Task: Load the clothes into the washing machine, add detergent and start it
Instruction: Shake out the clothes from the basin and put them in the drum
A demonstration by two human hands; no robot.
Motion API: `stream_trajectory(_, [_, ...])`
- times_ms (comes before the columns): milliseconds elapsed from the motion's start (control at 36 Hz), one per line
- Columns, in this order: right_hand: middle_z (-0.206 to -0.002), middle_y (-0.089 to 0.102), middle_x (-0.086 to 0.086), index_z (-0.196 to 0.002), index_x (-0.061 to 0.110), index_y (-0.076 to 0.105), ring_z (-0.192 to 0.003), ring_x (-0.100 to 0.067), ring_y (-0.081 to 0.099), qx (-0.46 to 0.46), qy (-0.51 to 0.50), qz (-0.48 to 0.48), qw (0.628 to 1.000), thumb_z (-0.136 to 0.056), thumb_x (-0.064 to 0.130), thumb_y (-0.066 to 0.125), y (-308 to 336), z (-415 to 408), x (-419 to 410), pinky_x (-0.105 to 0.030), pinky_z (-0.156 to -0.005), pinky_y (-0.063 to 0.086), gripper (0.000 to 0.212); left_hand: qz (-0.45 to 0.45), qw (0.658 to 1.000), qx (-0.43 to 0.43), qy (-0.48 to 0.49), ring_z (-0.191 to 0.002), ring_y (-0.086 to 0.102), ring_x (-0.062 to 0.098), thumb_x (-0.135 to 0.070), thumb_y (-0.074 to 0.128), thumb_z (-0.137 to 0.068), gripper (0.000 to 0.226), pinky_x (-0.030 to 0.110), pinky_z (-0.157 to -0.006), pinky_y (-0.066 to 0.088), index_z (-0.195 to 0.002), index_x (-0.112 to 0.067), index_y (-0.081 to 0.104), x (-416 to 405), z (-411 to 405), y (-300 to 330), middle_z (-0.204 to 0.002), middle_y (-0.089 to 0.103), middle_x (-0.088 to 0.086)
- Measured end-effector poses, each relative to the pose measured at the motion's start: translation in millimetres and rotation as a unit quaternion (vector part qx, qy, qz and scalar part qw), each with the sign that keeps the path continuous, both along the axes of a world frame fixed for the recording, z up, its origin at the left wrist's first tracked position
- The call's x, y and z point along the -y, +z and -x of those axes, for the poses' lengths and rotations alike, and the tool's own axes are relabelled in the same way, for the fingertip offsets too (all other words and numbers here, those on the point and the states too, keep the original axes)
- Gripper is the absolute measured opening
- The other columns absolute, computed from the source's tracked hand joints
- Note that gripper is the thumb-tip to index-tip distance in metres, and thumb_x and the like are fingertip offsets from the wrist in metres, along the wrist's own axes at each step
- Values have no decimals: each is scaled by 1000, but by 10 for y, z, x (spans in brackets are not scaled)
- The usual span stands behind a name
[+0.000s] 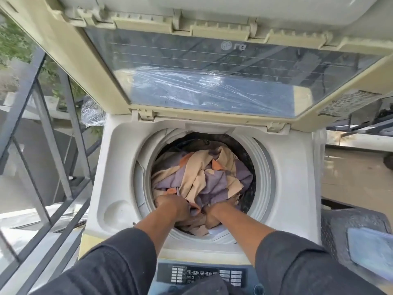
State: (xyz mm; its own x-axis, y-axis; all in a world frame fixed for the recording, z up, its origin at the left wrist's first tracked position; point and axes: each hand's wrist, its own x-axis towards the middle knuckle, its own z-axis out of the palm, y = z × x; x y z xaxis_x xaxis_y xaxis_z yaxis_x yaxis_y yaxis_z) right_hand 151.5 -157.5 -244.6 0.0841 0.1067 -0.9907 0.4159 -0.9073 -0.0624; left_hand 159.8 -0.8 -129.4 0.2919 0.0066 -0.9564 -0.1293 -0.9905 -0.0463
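A cream top-loading washing machine [297, 188] stands in front of me with its glass lid [212, 81] folded up and back. Its round drum [262, 171] is full of crumpled clothes [204, 173] in tan, purple and orange. Both my hands reach into the near side of the drum. My left hand [173, 206] is closed on a fold of the cloth. My right hand [214, 211] grips the cloth beside it, partly buried in the fabric. The control panel [202, 275] sits at the machine's near edge, between my dark sleeves.
A grey metal railing [49, 145] runs along the left with a drop and greenery beyond it. A dark speckled surface with a blue lidded container [370, 250] sits to the right of the machine. Plastic wrap [92, 116] bulges at the machine's back left corner.
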Motion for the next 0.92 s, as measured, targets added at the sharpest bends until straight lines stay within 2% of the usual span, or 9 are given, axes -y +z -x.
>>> stream_trajectory(139, [-151,52,-11,-142,24,56,-138,-37,48,133,-83,-52,986,-96,45,55,1272,-269,-145,-58,-109,35,51,37,972,151,175,-137,59,36,-56,40,-100,68,44,-112,47,-156,-19,46,-128,-175,145,-149,61,13])
stream_trajectory(222, [-134,64,-11,-123,23,66,-122,-36,61,240,-167,-96,951,-95,37,53,1524,-330,-54,-46,-101,45,33,122,911,236,314,-141,53,43,-53,47,-103,79,47,-113,44,-169,-21,18,-335,-275,69,-159,49,22])
stream_trajectory(278, [-126,67,-11,-116,21,65,-114,-35,65,278,-203,-127,930,-97,35,52,1687,-344,26,-44,-97,51,27,195,861,306,358,-150,43,42,-67,51,-89,105,50,-120,39,-170,-17,6,-457,-314,-59,-169,34,21])
stream_trajectory(361, [-127,64,-10,-121,19,60,-117,-34,63,294,-220,-153,918,-102,38,46,1914,-302,126,-41,-96,50,31,262,805,343,407,-157,33,36,-61,62,-81,114,52,-127,32,-168,-9,11,-509,-334,-167,-172,26,18])
stream_trajectory(500, [-104,64,-4,-85,31,44,-100,-31,65,317,-277,-196,885,-93,35,45,2136,-123,332,-36,-74,48,8,268,820,347,368,-147,47,34,-47,64,-84,81,45,-120,38,-156,-14,45,-299,-270,385,-160,48,13])
stream_trajectory(583, [-104,68,-1,-101,27,55,-94,-26,64,339,-316,-235,854,-100,38,42,2316,53,483,-37,-74,52,18,273,824,338,364,-133,60,35,-32,65,-98,51,40,-107,44,-146,-19,54,-191,-133,619,-144,63,13])
stream_trajectory(667, [-113,71,7,-116,35,62,-101,-20,67,355,-378,-265,813,-98,39,49,2433,205,636,-39,-86,57,22,300,811,324,383,-130,62,29,-23,65,-102,40,36,-109,45,-142,-24,63,-64,-1,788,-140,66,9])
stream_trajectory(806, [-107,73,16,-114,37,68,-93,-6,70,367,-469,-307,743,-97,40,60,2522,365,927,-36,-89,58,19,388,799,311,338,-120,67,14,-21,66,-102,35,29,-105,51,-136,-17,68,245,163,1090,-129,70,-6])
stream_trajectory(917, [-94,72,19,-106,43,69,-83,6,66,392,-511,-339,686,-98,33,65,2667,458,1211,-18,-79,54,13,429,783,321,316,-116,68,4,-19,63,-103,29,27,-102,53,-131,-25,70,569,198,1354,-124,74,-11])
